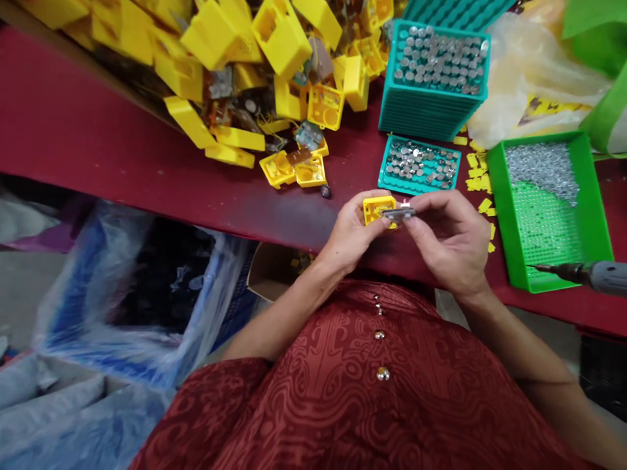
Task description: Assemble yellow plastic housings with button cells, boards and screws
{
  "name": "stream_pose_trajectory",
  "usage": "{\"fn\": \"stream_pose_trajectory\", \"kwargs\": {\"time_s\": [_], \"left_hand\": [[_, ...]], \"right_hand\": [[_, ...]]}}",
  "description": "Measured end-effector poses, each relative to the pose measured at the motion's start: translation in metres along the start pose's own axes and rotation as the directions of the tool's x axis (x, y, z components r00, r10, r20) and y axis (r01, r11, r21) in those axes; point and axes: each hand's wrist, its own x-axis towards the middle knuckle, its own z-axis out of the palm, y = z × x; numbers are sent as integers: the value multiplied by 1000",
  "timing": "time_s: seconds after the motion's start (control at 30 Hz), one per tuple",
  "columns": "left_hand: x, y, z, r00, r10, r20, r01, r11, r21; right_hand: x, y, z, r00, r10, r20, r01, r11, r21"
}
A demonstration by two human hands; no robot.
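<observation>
My left hand (349,230) grips a small yellow plastic housing (373,207), its open side with inner parts facing up. Between the thumb and fingers of my right hand (453,238) is a small dark grey part (398,213) with a white piece on top. That grey part overlaps the housing's right side, and my left thumb lies close against it. Just beyond my hands is a shallow teal tray (385,171) with many round silver button cells. Opened yellow housings (278,168) with parts inside lie to the left, by a small black wheel-like piece (326,191).
Yellow housings (281,39) pile up at the back left. A teal tray stack (416,114) holds more cells. On the right are small yellow pieces (476,173), a green basket (504,215) of screws, and a screwdriver (597,275) above it. A lined blue crate (206,352) stands below left.
</observation>
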Motion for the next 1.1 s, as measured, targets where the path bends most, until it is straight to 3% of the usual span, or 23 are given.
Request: {"fn": "stream_pose_trajectory", "kwargs": {"time_s": [0.1,0.23,0.43,0.8,1.1], "left_hand": [[-4,10,-5,993,-80,86,84,996,-36],[-11,21,-9,974,-170,153,185,979,-89],[-14,23,-5,979,-143,143,146,989,-9],[-22,32,-1,974,-132,186,129,991,30],[-23,37,-3,941,-221,256,240,970,-45]], "right_hand": [[-3,0,0,987,-158,34,161,981,-110],[-3,1,-3,922,-359,145,382,904,-191],[-5,1,-5,834,-487,262,542,812,-218],[-1,-9,-18,838,-464,289,537,795,-281],[7,-13,-22,939,-221,265,307,886,-348]]}}
